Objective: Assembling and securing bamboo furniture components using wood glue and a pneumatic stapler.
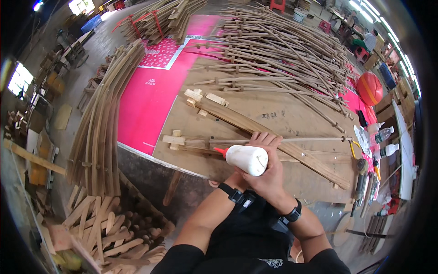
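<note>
My right hand (268,180) is closed round a white squeeze bottle (244,160) with a red pointed nozzle, tilted to the left. Largely behind the bottle, my left hand (265,139) shows curled fingers at a thin wooden rod (315,139), closed over it. The rod runs sideways over the table, past small knobs. Just beyond lies a long flat wooden slat (242,119), set slantwise, with pale wood blocks (212,99) at its far left end. Another pale block (174,139) sits at the left end of the nearer strips. Where the left palm rests is hidden.
A heap of thin wooden rods (283,50) covers the table's far side. Curved slats (107,109) stand along its left edge, near a pink sheet (146,100). Wood offcuts (109,228) fill the lower left. Pliers (353,148), bottles (384,134) and tools line the right.
</note>
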`<move>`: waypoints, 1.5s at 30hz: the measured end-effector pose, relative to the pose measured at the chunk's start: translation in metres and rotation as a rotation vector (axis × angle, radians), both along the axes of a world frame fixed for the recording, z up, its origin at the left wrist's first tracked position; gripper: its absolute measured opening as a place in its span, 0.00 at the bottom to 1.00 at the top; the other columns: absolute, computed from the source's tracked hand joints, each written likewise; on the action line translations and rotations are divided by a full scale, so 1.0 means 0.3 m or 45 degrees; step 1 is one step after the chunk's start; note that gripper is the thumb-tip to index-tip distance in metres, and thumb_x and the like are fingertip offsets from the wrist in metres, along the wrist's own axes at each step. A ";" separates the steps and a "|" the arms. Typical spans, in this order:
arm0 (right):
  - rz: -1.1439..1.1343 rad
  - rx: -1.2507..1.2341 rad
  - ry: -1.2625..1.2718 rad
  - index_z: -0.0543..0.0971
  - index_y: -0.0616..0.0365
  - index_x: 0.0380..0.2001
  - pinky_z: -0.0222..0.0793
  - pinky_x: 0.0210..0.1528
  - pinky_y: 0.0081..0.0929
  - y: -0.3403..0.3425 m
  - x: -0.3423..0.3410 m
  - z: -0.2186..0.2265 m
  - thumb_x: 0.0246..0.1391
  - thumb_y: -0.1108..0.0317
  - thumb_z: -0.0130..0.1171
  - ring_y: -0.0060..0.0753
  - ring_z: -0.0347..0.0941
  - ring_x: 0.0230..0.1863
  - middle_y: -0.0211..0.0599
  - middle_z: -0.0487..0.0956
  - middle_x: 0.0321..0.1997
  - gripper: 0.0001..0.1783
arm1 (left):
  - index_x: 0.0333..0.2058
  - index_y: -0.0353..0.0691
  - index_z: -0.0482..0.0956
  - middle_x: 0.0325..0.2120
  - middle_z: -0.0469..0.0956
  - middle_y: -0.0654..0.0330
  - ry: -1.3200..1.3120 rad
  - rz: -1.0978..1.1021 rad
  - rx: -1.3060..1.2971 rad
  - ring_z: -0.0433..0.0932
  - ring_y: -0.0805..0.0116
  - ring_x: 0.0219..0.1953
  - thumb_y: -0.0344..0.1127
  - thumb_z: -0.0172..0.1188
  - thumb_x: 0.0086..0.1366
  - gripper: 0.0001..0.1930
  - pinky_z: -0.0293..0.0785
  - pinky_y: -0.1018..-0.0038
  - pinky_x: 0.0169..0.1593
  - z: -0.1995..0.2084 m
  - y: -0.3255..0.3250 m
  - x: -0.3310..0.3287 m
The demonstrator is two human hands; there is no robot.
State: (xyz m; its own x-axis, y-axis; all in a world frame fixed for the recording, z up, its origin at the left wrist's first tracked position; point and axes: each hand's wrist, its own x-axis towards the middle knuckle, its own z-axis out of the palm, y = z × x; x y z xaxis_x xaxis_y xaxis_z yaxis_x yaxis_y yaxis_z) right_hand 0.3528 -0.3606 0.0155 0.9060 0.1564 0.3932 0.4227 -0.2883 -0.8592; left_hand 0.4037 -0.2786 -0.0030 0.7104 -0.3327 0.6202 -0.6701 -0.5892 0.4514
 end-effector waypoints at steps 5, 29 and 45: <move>-0.053 -0.180 -0.104 0.75 0.56 0.53 0.73 0.59 0.40 0.040 0.020 -0.014 0.39 0.69 0.84 0.47 0.79 0.51 0.44 0.81 0.49 0.37 | 0.53 0.37 0.78 0.44 0.78 0.58 0.041 0.032 0.128 0.75 0.60 0.47 0.35 0.62 0.63 0.20 0.70 0.62 0.53 -0.022 0.008 0.019; -0.133 -0.281 -0.073 0.75 0.58 0.50 0.74 0.53 0.41 0.085 0.019 -0.019 0.39 0.70 0.84 0.49 0.80 0.50 0.47 0.81 0.46 0.35 | 0.52 0.42 0.80 0.43 0.80 0.65 -0.122 0.135 0.170 0.77 0.67 0.45 0.33 0.64 0.66 0.16 0.70 0.65 0.52 -0.155 -0.034 0.048; -0.075 0.690 0.602 0.74 0.56 0.57 0.76 0.60 0.37 -0.096 -0.088 0.054 0.51 0.65 0.79 0.37 0.80 0.56 0.39 0.82 0.55 0.33 | 0.50 0.40 0.81 0.41 0.80 0.60 -0.166 0.033 -0.103 0.78 0.61 0.44 0.41 0.63 0.59 0.21 0.71 0.60 0.50 -0.189 -0.045 0.050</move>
